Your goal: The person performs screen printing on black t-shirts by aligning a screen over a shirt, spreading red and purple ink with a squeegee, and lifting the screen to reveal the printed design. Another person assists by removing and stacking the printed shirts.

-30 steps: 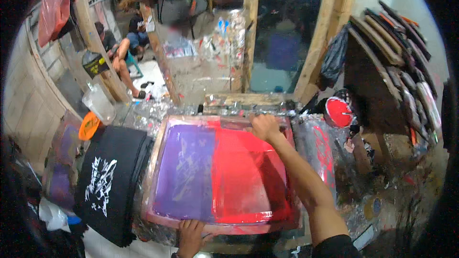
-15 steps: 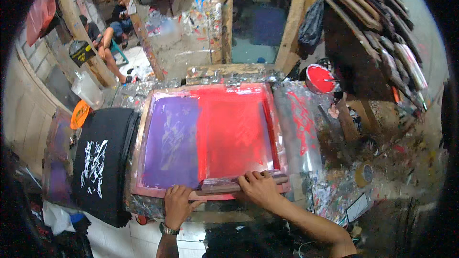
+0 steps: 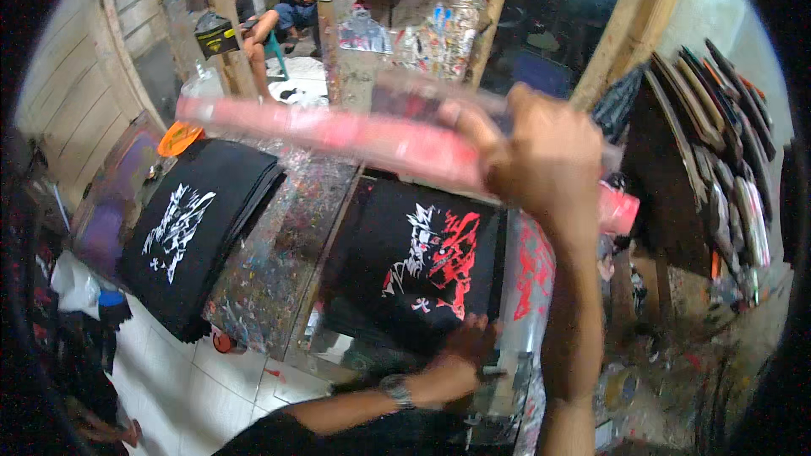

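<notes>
My right hand is closed on the raised, tilted screen frame, which is blurred and streaked pink and red, with a dark squeegee-like bar along it. Below lies a black fabric piece on the platen, printed with a white and red design. My left hand is at that fabric's lower right edge, its fingers smeared and dim. To the left sits a stack of black fabric with white prints.
The paint-stained bench holds an orange dish and a clear plastic sheet with red print. Two people sit beyond the doorway. Stacked boards lean at right. A clear container stands at back left.
The screen has risen from flat on the bench, exposing printed black fabric beneath. My right hand moved upward with it. My left hand left the screen's front edge and moved right onto the fabric.
</notes>
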The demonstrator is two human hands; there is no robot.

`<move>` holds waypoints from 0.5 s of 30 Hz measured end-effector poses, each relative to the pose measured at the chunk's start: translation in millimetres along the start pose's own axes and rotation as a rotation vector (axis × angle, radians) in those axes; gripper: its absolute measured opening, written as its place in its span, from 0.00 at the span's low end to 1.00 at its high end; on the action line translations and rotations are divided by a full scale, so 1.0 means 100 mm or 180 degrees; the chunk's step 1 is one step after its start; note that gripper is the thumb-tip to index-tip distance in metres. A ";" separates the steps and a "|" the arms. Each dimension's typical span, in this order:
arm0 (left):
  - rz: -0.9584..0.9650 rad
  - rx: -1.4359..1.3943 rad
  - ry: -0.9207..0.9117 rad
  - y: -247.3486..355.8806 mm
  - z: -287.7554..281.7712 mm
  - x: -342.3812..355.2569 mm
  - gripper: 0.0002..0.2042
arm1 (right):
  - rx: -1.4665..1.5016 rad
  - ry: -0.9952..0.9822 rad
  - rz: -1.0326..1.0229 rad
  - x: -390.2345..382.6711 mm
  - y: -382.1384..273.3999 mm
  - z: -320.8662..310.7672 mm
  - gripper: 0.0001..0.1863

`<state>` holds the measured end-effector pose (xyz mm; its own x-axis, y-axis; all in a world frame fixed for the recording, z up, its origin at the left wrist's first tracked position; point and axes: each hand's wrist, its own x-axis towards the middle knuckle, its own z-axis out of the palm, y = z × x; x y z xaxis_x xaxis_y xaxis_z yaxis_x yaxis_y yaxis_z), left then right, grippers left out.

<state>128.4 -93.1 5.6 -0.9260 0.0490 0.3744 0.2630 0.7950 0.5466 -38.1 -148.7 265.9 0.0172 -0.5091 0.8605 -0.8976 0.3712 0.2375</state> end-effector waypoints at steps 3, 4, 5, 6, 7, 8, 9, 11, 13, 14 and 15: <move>0.0089 -0.0436 -0.0776 -0.02 0.63 0.26 0.22 | 0.0289 -0.1698 0.0925 0.61 0.22 0.00 0.42; -0.0084 -0.0775 -0.0714 -0.16 0.58 0.18 0.23 | 0.0350 -0.1526 0.0793 0.66 0.29 0.18 0.43; -0.0392 -0.1181 -0.0595 -0.32 0.43 0.03 0.24 | 0.0435 -0.1346 0.0700 0.68 0.36 0.29 0.45; -0.0867 -0.1605 -0.0429 -0.52 0.21 -0.21 0.25 | 0.0382 -0.1382 0.0708 0.73 0.40 0.39 0.46; -0.1137 -0.1235 -0.0405 -0.73 -0.05 -0.48 0.27 | 0.0439 -0.1378 0.0650 0.78 0.36 0.47 0.46; -0.1116 -0.0362 -0.0612 -0.90 -0.31 -0.68 0.23 | 0.0348 -0.1447 0.0663 0.88 0.42 0.43 0.46; -0.1112 0.0562 -0.0804 -1.04 -0.55 -0.78 0.19 | 0.0280 -0.1470 0.0683 0.99 0.50 0.36 0.47; -0.1367 0.0848 -0.0647 -1.16 -0.56 -1.26 0.17 | 0.0528 -0.1712 0.0882 1.13 0.61 0.57 0.47; -0.0701 0.0879 -0.0896 -1.02 -0.76 -0.98 0.17 | 0.0502 -0.1783 0.1104 1.17 0.88 0.59 0.48; -0.0755 0.1082 -0.0565 -1.01 -0.71 -0.94 0.17 | 0.0571 -0.1728 0.1111 1.16 0.98 0.65 0.48; -0.0715 0.1235 -0.0222 -1.00 -0.62 -0.97 0.17 | 0.0537 -0.1692 0.1126 1.17 1.00 0.67 0.48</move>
<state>208.9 -214.9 -38.5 -0.9680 -0.1207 0.2199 -0.0553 0.9577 0.2824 -155.7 -222.9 360.1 -0.4724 -0.7089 0.5238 -0.8667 0.4817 -0.1296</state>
